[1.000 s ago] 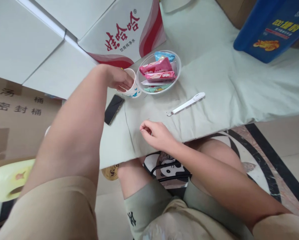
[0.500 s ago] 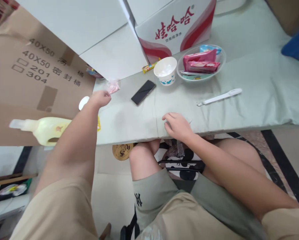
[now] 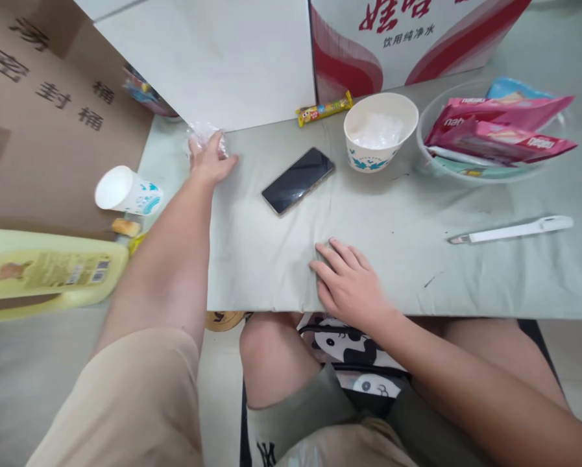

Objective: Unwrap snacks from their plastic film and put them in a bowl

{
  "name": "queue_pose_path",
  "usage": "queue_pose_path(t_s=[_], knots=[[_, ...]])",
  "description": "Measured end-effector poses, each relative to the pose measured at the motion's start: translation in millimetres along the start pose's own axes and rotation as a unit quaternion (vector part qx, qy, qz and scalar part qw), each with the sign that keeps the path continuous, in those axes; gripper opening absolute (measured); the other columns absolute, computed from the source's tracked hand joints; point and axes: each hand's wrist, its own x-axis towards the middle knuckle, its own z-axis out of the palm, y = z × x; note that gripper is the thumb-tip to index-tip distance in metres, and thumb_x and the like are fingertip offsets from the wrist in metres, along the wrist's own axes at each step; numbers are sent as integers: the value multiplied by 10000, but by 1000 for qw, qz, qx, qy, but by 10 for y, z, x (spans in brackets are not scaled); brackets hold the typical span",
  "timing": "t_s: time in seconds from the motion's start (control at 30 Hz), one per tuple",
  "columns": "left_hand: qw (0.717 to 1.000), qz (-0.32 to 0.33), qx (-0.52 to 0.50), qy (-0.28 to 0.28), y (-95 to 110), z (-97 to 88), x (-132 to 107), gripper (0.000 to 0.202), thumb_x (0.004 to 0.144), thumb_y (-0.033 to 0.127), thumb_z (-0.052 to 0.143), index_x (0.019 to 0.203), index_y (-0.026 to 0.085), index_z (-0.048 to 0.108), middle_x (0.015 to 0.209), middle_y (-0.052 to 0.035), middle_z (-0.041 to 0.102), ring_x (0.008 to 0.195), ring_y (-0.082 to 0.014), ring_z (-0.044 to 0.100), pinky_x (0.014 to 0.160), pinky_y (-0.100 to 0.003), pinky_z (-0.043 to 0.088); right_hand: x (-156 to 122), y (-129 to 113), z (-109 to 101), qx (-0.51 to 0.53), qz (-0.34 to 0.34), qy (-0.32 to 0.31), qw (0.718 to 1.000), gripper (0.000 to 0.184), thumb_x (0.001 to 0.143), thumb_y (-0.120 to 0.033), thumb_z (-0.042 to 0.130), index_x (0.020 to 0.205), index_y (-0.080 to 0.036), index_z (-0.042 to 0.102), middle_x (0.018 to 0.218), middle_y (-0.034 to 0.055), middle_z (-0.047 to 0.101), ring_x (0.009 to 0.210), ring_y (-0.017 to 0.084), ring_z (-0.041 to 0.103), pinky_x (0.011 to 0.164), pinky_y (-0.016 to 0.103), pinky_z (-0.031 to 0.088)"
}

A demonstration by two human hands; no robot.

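Pale green cloth covers a tabletop (image 3: 252, 259) seen from the head-worn camera, with cartons along its far and left sides. Left of the phone (image 3: 299, 181), a brown carton (image 3: 42, 175) carries dark characters including 密封桶. Beyond the phone to the right, a white carton (image 3: 417, 52) with red waves reads 饮用纯净水 under larger red lettering cut off by the picture edge. Pink packets (image 3: 499, 136) show blurred letters resembling "nabati"; they fill a clear bowl (image 3: 495, 178) well to the phone's right. A paper cup (image 3: 368, 159) with blue print, holding clear plastic, stands between phone and bowl.

Left of the phone, the left hand (image 3: 209, 163) is palm down with fingers spread over a crumpled clear wrapper (image 3: 204, 131); whether it grips the wrapper cannot be told. Crumpling gives the wrapper no distinct long axis. The phone itself slants from near left to far right. Nearer than the phone and to its right, the right hand (image 3: 351, 285) lies loosely spread on the cloth, above the front edge. Open cloth runs from the phone toward that edge; a white-walled box (image 3: 222, 58) bounds the space behind the wrapper.
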Motion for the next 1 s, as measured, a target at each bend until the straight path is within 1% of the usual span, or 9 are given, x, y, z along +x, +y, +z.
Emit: queue_pose_path(t_s=[0.1,0.23,0.37,0.5,0.57,0.67,0.77,0.87,1.0], knots=[[996,-79,45,-15,92,127,69,438,776,409,795,1093,135,665,1440,-102,510,1495,-339,330,1265,-554,166,13,4,-11,-9,2,-8,1000,316,959,-252,519,1212,-205,703,1478,113,603,1419,337,486,1121,500,403],[999,-29,8,12,117,35,-139,390,773,398,806,1022,148,639,1349,-77,594,1445,-289,405,1217,-473,246,10,12,-12,2,4,-7,1000,328,971,-246,496,1222,-195,700,1479,120,601,1432,334,479,1138,500,399],[997,-19,6,81,237,-228,-631,267,813,253,721,1037,205,583,1287,-94,655,1264,-250,576,1131,-427,381,-32,5,-4,52,15,-26,998,341,965,-226,481,1224,-173,696,1484,144,590,1458,354,451,1173,537,378],[992,52,-21,110,657,-306,-1392,226,829,192,630,1047,214,577,1207,-112,674,1246,-260,604,1129,-417,427,-76,91,-43,153,31,-3,988,403,917,-223,494,1280,-143,651,1480,187,569,1442,365,461,1169,561,394],[989,111,-51,86,942,-174,-1857,241,846,261,646,1079,226,595,1273,-116,648,1313,-270,572,1158,-424,419,-99,206,-95,206,55,48,976,499,893,-243,498,1373,-122,569,1478,208,552,1408,354,489,1166,551,407],[968,205,-145,-4,1337,209,-2528,325,897,457,620,1129,230,630,1358,-155,595,1402,-309,510,1184,-480,411,-171,433,-195,249,104,134,954,657,859,-277,523,1488,-124,410,1486,218,519,1401,337,484,1183,547,393],[943,243,-212,-79,1588,624,-2963,488,906,678,530,1030,227,666,1528,-170,440,1540,-351,334,1222,-540,363,-312,635,-282,248,141,163,945,715,831,-275,546,1504,-116,365,1525,232,462,1455,338,423,1208,542,363],[936,197,-290,-32,1673,864,-3067,523,891,743,500,1069,260,591,1498,-160,433,1526,-340,350,1173,-539,427,-463,750,-346,246,158,136,946,662,819,-270,557,1454,-124,439,1540,237,439,1475,348,404,1205,546,362],[953,88,-287,44,1643,875,-2897,616,888,693,550,1370,370,344,1575,-138,309,1469,-291,428,1047,-450,541,-498,800,-436,262,105,124,951,651,786,-296,622,1413,-164,509,1569,206,437,1467,355,419,1197,544,360]])
